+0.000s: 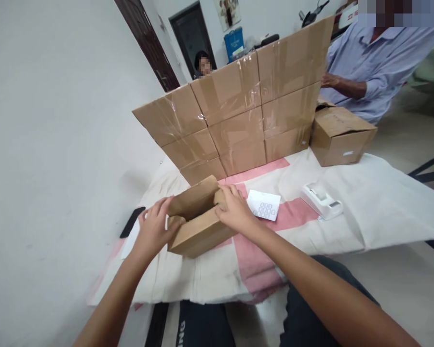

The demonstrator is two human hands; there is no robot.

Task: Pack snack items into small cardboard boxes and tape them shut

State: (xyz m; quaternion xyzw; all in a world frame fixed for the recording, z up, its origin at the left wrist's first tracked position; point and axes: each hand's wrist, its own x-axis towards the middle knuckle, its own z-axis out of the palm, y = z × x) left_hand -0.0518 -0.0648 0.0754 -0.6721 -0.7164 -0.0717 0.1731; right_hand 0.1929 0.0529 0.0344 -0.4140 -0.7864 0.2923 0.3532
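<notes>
A small brown cardboard box [198, 231] with its top flaps open rests on a white and pink cloth [347, 226] in front of me. My left hand [154, 229] grips the box's left end, fingers curled over a flap. At the box's right end my right hand [235, 209] presses on a flap, fingers wrapped over its edge. A white sheet of labels [264, 205] lies just right of my right hand.
A wall of taped cardboard boxes [238, 111] stands behind. Another closed box [340, 135] sits at the right, a small white label printer [321, 200] before it. A dark phone [132, 221] lies left. A person in a light blue shirt [376, 62] sits beyond; another person sits farther back.
</notes>
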